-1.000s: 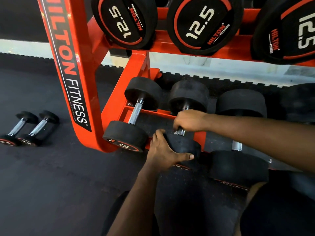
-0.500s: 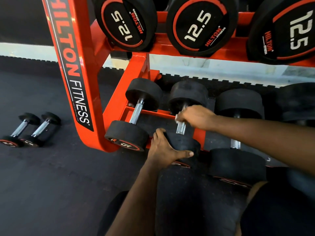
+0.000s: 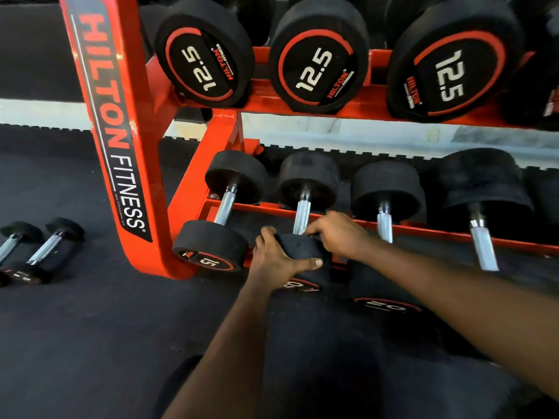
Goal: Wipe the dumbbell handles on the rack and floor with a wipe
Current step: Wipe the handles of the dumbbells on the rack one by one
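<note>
On the lower shelf of the orange rack (image 3: 121,146) lie several black dumbbells with chrome handles. My left hand (image 3: 275,261) grips the front head (image 3: 299,247) of the second dumbbell, thumb on its face and fingers over its top. My right hand (image 3: 335,234) is at the lower end of that dumbbell's handle (image 3: 302,213), fingers curled round it just above the front head. No wipe shows; the fingers hide whatever lies under them. Two small dumbbells (image 3: 45,249) lie on the floor at the left.
The 15 dumbbell (image 3: 225,204) sits left of my hands. Two larger dumbbells (image 3: 384,225) (image 3: 484,246) sit to the right. Dumbbells marked 12.5 (image 3: 314,71) fill the upper shelf overhead. The rack's upright stands at the left, on black rubber floor (image 3: 90,328).
My right hand slid up the handle, then back down to the front head. My left hand kept its grip on that head. The view has pulled back and shows more of the rack.
</note>
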`<state>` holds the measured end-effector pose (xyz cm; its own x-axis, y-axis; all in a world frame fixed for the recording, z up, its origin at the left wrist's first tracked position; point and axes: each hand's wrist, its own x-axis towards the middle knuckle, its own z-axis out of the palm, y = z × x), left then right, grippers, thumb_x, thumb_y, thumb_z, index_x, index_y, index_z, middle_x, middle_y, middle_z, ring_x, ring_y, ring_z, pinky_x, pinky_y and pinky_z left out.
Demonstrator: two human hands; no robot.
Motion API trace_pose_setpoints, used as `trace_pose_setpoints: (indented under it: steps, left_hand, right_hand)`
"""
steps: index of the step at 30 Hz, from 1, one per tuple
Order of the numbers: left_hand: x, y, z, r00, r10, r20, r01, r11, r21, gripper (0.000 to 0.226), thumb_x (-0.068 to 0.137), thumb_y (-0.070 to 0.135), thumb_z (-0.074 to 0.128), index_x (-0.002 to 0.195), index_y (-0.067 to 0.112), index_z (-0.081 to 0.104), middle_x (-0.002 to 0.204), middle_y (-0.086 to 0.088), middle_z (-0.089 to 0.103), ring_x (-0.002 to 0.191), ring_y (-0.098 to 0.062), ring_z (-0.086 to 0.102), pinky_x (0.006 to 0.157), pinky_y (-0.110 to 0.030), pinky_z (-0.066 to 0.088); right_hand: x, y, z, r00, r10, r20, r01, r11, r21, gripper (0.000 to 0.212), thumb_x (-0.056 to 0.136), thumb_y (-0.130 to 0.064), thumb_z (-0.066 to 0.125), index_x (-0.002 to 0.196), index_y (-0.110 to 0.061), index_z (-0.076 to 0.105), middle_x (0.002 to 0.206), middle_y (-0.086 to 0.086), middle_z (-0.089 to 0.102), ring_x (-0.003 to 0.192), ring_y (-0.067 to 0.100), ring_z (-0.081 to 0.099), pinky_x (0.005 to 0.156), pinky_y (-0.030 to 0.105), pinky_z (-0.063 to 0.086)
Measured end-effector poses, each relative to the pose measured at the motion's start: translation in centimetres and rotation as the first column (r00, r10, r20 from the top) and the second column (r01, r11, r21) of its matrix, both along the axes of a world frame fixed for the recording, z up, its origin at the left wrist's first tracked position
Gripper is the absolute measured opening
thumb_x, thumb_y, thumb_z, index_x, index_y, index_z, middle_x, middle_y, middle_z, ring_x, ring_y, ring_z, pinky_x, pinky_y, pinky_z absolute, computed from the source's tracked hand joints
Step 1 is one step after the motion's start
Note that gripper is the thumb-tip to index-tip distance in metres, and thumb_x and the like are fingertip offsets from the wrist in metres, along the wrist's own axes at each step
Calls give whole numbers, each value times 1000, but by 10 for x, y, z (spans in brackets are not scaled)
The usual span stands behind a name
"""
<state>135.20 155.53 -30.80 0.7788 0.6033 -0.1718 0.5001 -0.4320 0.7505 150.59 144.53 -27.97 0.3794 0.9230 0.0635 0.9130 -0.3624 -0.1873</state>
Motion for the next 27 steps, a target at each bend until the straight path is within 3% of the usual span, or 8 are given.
trace_pose_setpoints:
  steps: [4,8,11,13,15,22,24,27]
  left_hand:
    - [3,-11,2,999,49,-16,-46,987,153,111,53,66,88,137,15,35,143,-11,42,141,-33,33,119,-51,26]
    - [16,-64,8,983,-25,183,-48,922,385,69,75,36,75,130,3,50,140,-19,49,142,-39,35,121,-52,23]
    - [31,-106,10,948,-183,261,127,968,217,45,87,33,66,123,7,56,129,-13,54,128,-33,47,110,-45,38]
    - [43,-130,7,948,-268,174,254,962,96,49,95,35,61,134,7,51,137,-11,50,132,-29,44,112,-41,35]
    - [54,-142,4,967,-212,140,208,977,48,45,101,31,52,135,2,48,139,-18,49,134,-33,41,113,-40,28]
    - [102,-168,-13,996,60,72,-64,996,56,41,105,26,29,126,5,57,128,-19,60,121,-35,49,102,-45,33]
    - [106,-179,-8,981,158,116,-166,984,69,36,102,26,37,117,1,59,120,-22,63,116,-38,54,99,-45,38]
    - [101,-186,-5,954,254,159,-262,964,33,28,102,25,38,111,5,55,112,-18,63,109,-34,56,94,-45,43]
  right_hand:
    - [-11,-43,0,934,-292,-205,337,913,232,30,83,-6,60,101,-24,77,104,-3,75,99,16,69,86,30,53]
    - [-20,-87,6,817,-497,-292,574,750,328,39,84,4,51,100,-19,77,103,2,75,98,18,68,81,11,41]
    - [-21,-110,18,738,-572,-358,674,590,444,35,81,7,54,98,-14,77,101,6,75,98,20,69,83,13,42]
    - [-18,-127,24,668,-633,-391,737,494,461,34,81,5,54,97,-14,77,99,5,76,97,20,69,87,18,46]
    - [-8,-137,24,608,-671,-423,789,453,415,32,83,3,55,99,-14,77,99,4,75,97,18,68,88,24,50]
    - [16,-156,7,508,-653,-562,858,441,262,24,84,-5,66,103,-16,76,100,2,74,96,15,67,79,19,47]
    - [22,-159,5,519,-625,-583,849,456,268,23,85,-6,65,103,-17,75,102,0,74,97,12,66,80,16,44]
    - [36,-160,-3,650,-537,-537,739,611,284,26,83,-1,67,102,-17,76,101,-2,74,95,9,66,73,5,39]
